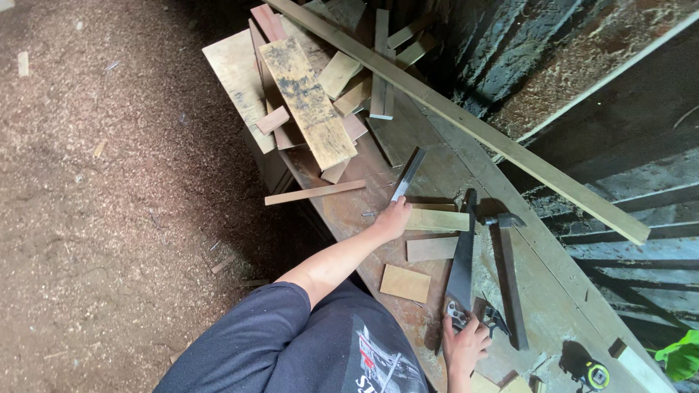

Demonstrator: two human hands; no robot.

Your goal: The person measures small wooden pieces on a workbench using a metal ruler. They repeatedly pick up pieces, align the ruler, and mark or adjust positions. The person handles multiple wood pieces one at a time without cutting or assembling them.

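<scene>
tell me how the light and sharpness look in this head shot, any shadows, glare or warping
Head view: soft, even daylight, no glare; the hammer and tape measure throw short dark shadows on the workbench. The wall at top right sinks into deep shade. The long plank looks slightly bowed, probably wide-lens distortion. Focus is fairly sharp on the left hand and right hand.
</scene>
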